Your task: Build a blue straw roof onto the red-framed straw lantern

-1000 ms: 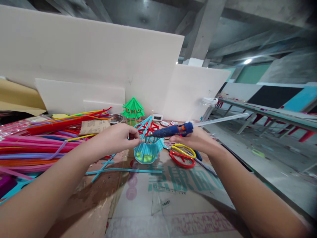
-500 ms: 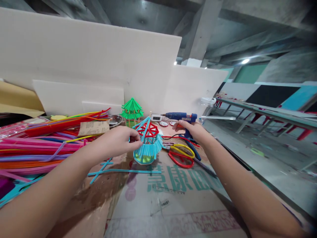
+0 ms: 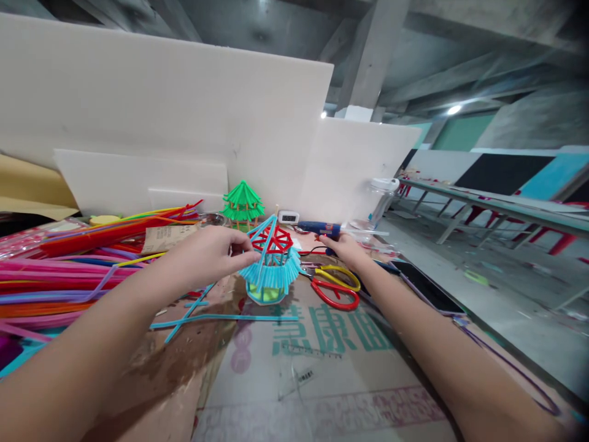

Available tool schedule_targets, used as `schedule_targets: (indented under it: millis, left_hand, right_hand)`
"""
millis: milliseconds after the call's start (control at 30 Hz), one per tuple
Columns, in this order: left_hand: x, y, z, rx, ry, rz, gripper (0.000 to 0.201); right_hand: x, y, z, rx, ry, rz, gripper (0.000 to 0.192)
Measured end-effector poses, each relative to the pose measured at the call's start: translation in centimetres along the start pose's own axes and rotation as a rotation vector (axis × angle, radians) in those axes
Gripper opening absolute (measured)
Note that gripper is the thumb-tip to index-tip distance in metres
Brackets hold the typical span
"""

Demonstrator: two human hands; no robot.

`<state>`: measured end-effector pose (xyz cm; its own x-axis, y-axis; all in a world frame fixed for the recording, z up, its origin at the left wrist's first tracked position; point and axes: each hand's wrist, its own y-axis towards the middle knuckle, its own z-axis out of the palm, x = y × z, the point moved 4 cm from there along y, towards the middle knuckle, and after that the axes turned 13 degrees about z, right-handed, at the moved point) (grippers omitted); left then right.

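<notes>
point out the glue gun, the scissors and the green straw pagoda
glue gun (image 3: 317,228), head view, on its blue barrel
scissors (image 3: 338,288), head view, where the red and yellow handle loops meet
green straw pagoda (image 3: 242,199), head view, on its tiered roof

Taking the straw model (image 3: 270,264) on the cardboard sheet (image 3: 317,368) as landmark, the straw pile (image 3: 69,264) lies to its left, the scissors (image 3: 335,285) just to its right, the glue gun (image 3: 319,229) behind-right, the small pagoda (image 3: 242,205) behind it, and the phone (image 3: 426,287) far right.
</notes>
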<state>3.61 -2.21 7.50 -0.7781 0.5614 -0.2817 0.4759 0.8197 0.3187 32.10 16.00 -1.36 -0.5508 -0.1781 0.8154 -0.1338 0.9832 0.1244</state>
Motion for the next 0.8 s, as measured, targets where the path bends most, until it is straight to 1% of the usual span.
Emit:
schedule_targets:
  millis: [133,200,267,400,467,533,600,700,733,800]
  left_hand:
    - [0.3,0.1,-1.1,-0.19,0.063,-0.02,0.037]
    - [0.7,0.3,-1.2,-0.285,0.102,0.003,0.038]
    - [1.3,0.5,-0.9,-0.327,0.102,0.005,0.041]
    - [2.2,0.8,-0.3,-0.318,-0.013,-0.037,0.043]
    - [2.0,0.9,-0.3,-0.34,-0.023,0.0,0.037]
    - [1.6,0.9,-0.3,-0.374,-0.01,0.063,0.029]
    - [1.2,1.0,-0.3,-0.4,-0.001,0.131,0.026]
    - [1.0,1.0,0.0,-0.381,-0.001,0.206,0.025]
    - [1.0,1.0,0.1,-0.369,-0.006,0.213,0.026]
    - [1.3,1.0,0.3,-0.341,-0.04,0.172,0.03]
  right_hand:
    - [-0.1,0.3,0.4,-0.045,-0.082,0.022,0.042]
    - [-0.4,0.7,0.7,-0.069,-0.118,0.03,0.041]
    - [-1.0,1.5,1.2,-0.093,-0.156,0.029,0.039]
    - [-2.0,2.9,2.5,-0.099,-0.251,0.005,0.032]
    - [-2.3,3.1,2.8,-0.098,-0.294,-0.006,0.033]
    - [-2.4,3.1,2.8,-0.108,-0.333,-0.016,0.034]
    - [-2.4,2.9,2.6,-0.117,-0.371,-0.02,0.034]
    - [-2.4,2.7,2.5,-0.111,-0.419,-0.025,0.034]
    - [-2.3,2.7,2.6,-0.104,-0.428,-0.032,0.034]
    - [-2.3,2.8,2.7,-0.094,-0.441,-0.043,0.034]
